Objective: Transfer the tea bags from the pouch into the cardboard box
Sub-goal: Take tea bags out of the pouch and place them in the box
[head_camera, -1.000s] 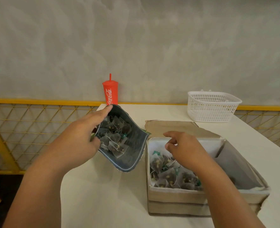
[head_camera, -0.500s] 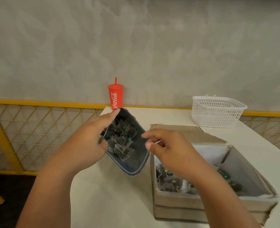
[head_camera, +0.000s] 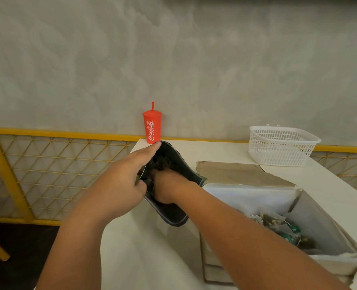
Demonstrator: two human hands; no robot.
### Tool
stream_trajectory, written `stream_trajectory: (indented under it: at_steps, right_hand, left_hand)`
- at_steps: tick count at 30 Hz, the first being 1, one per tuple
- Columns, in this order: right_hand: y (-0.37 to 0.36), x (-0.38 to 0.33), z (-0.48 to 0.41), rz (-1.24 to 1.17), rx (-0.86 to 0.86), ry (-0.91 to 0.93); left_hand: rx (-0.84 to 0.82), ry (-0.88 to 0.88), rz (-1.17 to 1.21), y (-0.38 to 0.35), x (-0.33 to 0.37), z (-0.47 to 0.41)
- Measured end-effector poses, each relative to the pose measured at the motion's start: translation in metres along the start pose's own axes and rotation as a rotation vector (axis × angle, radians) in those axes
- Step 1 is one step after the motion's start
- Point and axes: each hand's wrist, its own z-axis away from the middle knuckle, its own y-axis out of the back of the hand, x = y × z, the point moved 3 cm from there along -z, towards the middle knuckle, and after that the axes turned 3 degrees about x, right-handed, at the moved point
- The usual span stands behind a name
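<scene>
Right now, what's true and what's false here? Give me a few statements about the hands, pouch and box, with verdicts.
1. The right hand reaches into the pouch. True.
2. The left hand holds the cup. False: it grips the pouch's rim, and the cup stands apart at the table's far edge.
3. Tea bags lie in the box. True.
4. The basket sits inside the box. False: it stands on the table beyond the box.
</scene>
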Motion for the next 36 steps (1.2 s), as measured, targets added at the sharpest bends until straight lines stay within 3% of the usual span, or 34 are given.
stream_trajectory:
  at_steps: [7, 19, 25, 31, 36]
  right_hand:
    - [-0.002, 0.000, -0.002, 0.017, 0.111, -0.042]
    - [0.026, -0.014, 0.043, 0.018, 0.372, 0.170]
    - [0.040, 0.009, 0.079, -0.239, 0.432, 0.095]
    - [0.056, 0.042, 0.114, -0.650, 0.459, 0.050]
    - [0.078, 0.071, 0.142, -0.812, 0.553, 0.051]
  left_hand:
    - [-0.003, -0.007, -0.003, -0.001, -0.002, -0.001]
    - [0.015, 0.001, 0.007, 0.001, -0.008, 0.000]
    - [0.028, 0.007, 0.009, 0.002, -0.005, 0.000]
    - [0.022, 0.018, -0.014, 0.001, -0.002, 0.000]
    - [0.015, 0.043, -0.011, 0.002, 0.002, 0.001]
